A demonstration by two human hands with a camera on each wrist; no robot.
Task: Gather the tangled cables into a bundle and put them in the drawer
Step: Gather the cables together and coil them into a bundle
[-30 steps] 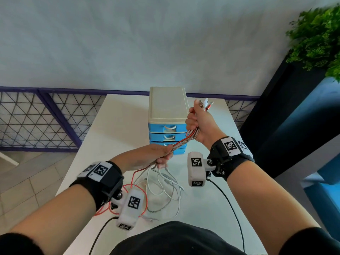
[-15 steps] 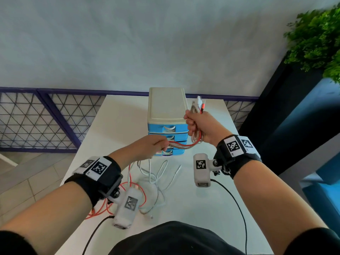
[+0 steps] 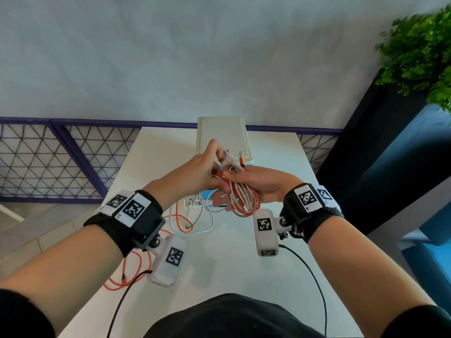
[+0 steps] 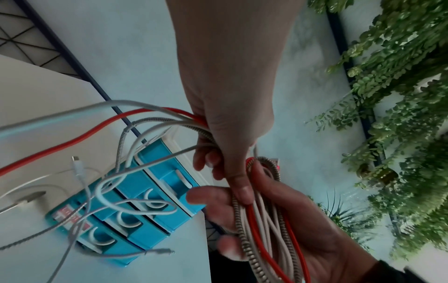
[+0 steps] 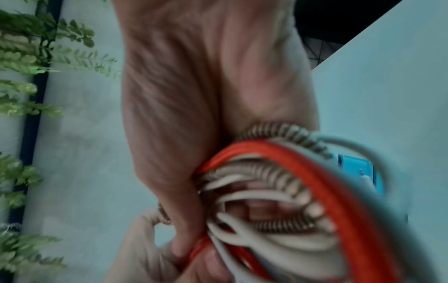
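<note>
The tangled cables (image 3: 244, 200), red, white and metal-braided, lie as loops across my upturned right hand (image 3: 246, 184), whose thumb and fingers curl round them. My left hand (image 3: 212, 164) grips the trailing strands just above that palm, right against the coil. In the left wrist view the left hand (image 4: 230, 164) holds the strands while the loops of the cables (image 4: 264, 226) cross the right hand (image 4: 278, 235). The right wrist view shows the cable coil (image 5: 278, 191) close up and blurred. The drawer unit (image 3: 220, 134), cream top with blue drawers (image 4: 148, 203) all pushed in, stands just behind both hands.
Loose cable ends (image 3: 190, 223) trail down onto the white table (image 3: 244, 264), and a red cable loop (image 3: 131, 272) lies near its left edge. A mesh railing (image 3: 61, 162) runs along the left and a green plant (image 3: 419, 52) hangs at the right.
My right hand dropped and turned palm up with the coil in it. My left hand rose to meet it, drawing more cable up off the table.
</note>
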